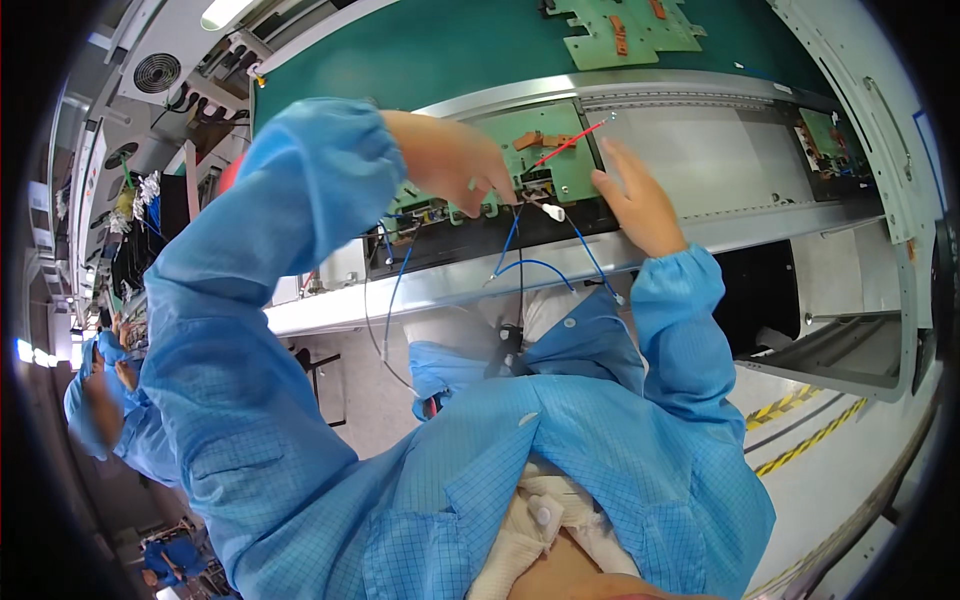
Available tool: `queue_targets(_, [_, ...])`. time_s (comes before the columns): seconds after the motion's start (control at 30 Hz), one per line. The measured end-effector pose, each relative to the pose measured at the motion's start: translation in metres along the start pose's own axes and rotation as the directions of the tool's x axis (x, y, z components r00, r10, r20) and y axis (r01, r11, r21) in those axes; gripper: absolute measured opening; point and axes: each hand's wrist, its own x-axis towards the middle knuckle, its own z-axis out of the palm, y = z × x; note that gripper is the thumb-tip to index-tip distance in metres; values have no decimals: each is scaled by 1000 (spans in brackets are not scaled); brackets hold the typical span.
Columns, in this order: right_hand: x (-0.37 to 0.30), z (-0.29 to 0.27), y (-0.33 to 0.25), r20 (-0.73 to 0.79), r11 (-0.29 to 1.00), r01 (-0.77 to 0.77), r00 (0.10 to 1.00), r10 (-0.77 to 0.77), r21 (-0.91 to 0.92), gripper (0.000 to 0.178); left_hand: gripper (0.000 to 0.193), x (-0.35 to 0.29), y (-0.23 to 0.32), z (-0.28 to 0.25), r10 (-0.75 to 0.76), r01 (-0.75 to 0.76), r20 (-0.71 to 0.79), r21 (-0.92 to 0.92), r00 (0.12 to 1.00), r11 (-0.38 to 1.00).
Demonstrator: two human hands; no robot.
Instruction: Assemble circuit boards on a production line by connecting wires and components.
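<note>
Green circuit board (575,180) lies in metal rail track (690,225), partly under left hand (455,165); long axis goes left-right along track. Left fingers bent, pointing down to board's near edge; cannot tell if they grip. Right hand (640,200) open, thumb apart, holding nothing, beside red wire (572,144), which points up-right. White label (782,88) too small to read.

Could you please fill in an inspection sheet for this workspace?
Surface: green mat beyond metal rails.
Work items: green circuit board between the rails.
Clutter: small white bit on the mat, too small to identify.
Grips: left hand over the board, blurred, hold unclear; right hand open near its right edge.
Cables: red wire across the board; blue wires hanging over the front rail.
Surroundings: striped tape on the floor.
</note>
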Motion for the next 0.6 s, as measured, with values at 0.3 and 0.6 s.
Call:
queue_targets(0.3, [-25, -35, -47, 278, 965, 223, 927, -253, 134, 50, 52, 31, -10, 19, 20, -39, 124, 152, 992, 988])
queue_targets(0.6, [-13, 1, -87, 275, 814, -230, 957, 90, 534, 42, 50, 30, -3, 35, -39, 39, 0, 53, 999, 998])
